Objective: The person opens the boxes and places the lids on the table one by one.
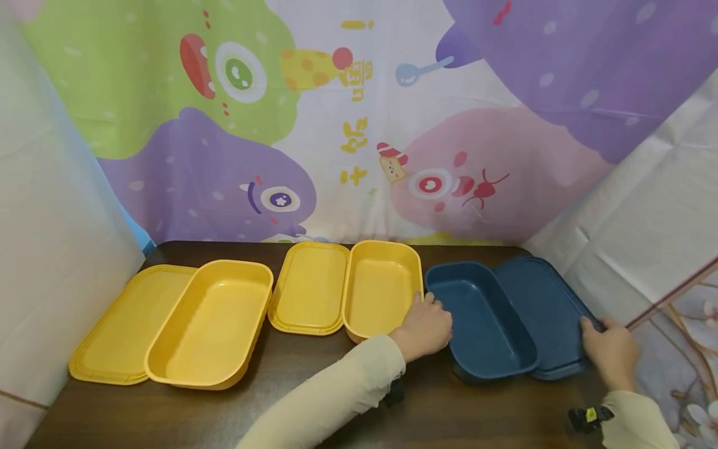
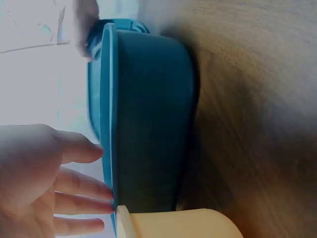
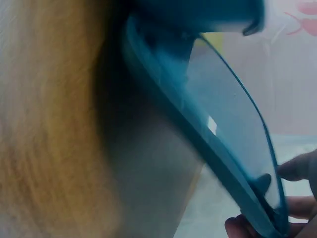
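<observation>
In the head view my right hand [image 1: 611,352] pinches the outer edge of a dark blue lid [image 1: 541,312]. The lid slants up from the table, its inner side tucked beside the dark blue rectangular container [image 1: 488,324]. In the right wrist view, the thumb lies on one face of the lid [image 3: 198,134] and fingers on the other. My left hand [image 1: 423,327] is over the gap between the blue container and a small yellow container [image 1: 381,293]. Its fingers [image 2: 81,183] reach out loosely, tips right at the blue container's rim.
A small yellow lid [image 1: 310,288] lies left of the small yellow container. Farther left, a large yellow container [image 1: 215,318] overlaps a large yellow lid [image 1: 129,324]. All stand on a dark wooden table [image 1: 449,411], with a printed cartoon curtain [image 1: 348,206] behind.
</observation>
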The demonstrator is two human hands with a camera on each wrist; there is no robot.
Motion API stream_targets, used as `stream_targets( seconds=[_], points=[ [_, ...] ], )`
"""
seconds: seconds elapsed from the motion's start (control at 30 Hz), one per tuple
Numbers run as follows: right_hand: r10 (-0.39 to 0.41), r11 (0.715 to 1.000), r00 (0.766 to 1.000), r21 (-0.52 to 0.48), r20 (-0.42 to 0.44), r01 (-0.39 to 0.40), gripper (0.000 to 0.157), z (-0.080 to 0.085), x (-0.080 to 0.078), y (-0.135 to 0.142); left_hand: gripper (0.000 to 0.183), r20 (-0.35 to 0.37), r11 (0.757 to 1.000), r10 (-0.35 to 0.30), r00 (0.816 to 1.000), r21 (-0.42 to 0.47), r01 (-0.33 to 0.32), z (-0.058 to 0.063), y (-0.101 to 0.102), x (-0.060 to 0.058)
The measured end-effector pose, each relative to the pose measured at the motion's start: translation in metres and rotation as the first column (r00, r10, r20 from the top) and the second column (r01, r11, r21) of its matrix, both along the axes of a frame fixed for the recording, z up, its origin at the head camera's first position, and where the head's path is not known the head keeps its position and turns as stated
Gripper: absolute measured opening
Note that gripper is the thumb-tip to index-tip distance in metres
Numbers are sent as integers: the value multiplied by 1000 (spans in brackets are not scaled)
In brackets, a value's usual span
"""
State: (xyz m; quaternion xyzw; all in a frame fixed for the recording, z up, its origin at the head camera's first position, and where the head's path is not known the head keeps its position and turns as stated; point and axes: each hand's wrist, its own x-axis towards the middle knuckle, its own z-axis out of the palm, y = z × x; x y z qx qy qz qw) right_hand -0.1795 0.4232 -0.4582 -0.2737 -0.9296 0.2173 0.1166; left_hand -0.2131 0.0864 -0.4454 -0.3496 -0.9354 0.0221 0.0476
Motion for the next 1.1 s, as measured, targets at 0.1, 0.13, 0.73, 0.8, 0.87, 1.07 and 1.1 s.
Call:
stream_targets(
  seconds=[0.1, 0.13, 0.73, 0.8, 0.87, 1.07, 1.1],
  points=[
    [35, 999, 992, 34, 117, -40, 56, -5, 1, 4, 24, 31, 1000, 9, 999, 25, -9, 0, -2, -2],
    [45, 998, 987, 33, 151, -50, 57, -7, 1, 6, 24, 37, 999, 8, 999, 32, -9, 0, -2, -2],
    [260, 963, 908, -23, 328, -267, 59, -12, -4, 11, 25, 73, 999, -16, 997, 39, 13, -2, -7, -2],
    [273, 960, 909, -22, 314, -281, 60, -9, -6, 7, 25, 78, 999, -16, 997, 43, 12, -2, -7, -2],
    [292, 954, 912, -14, 289, -301, 60, -5, -8, 2, 25, 87, 998, -9, 996, 57, 4, -2, -8, -2],
    [391, 915, 878, -14, 275, -403, 57, 3, -12, -10, 25, 79, 996, 7, 997, 86, -14, -1, -10, 1],
    [409, 906, 867, -17, 284, -422, 56, 3, -12, -11, 26, 77, 996, 3, 997, 83, -9, -1, -10, 1]
  ],
)
